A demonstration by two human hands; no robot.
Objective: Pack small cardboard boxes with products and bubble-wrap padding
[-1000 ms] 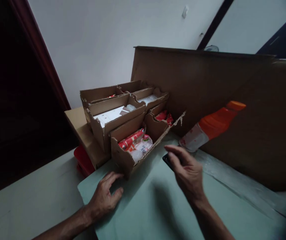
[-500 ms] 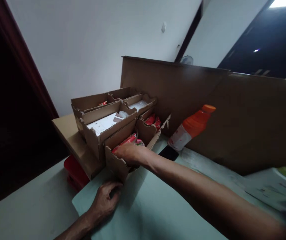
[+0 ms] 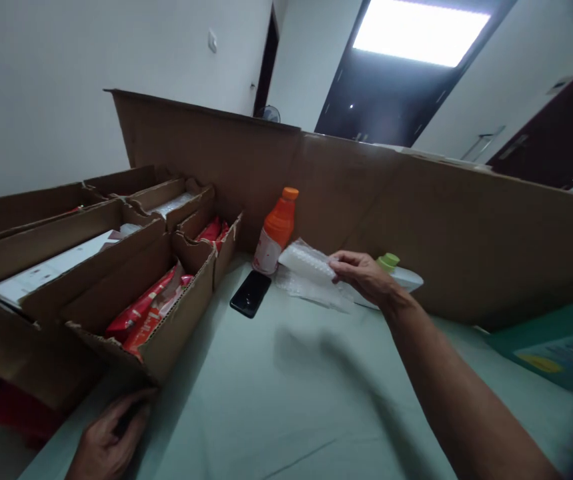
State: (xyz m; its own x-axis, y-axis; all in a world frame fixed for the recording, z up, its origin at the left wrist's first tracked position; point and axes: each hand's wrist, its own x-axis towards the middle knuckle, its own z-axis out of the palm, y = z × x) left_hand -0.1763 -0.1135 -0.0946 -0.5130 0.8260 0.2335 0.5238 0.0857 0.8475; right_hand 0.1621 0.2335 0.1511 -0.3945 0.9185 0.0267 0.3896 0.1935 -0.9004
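Over the back of the table my right hand is closed, pinching the edge of a translucent sheet of bubble wrap. More bubble wrap lies flat beneath the raised sheet. My left hand rests at the front corner of a cardboard box, fingers loosely curled with a gap to the thumb and no object in them. Inside that box are red printed packets. A black phone and an orange-capped bottle stand left of the bubble wrap, the phone lying flat.
Several open cardboard bins fill the left side, one with white boxes, another with red packets. A tall cardboard panel closes the back. Behind my right hand is a white container with a green cap. A green package is at right.
My right hand has left the front box of red packets and moved right, now holding bubble wrap. My left hand stays by the box corner. The view has turned right.
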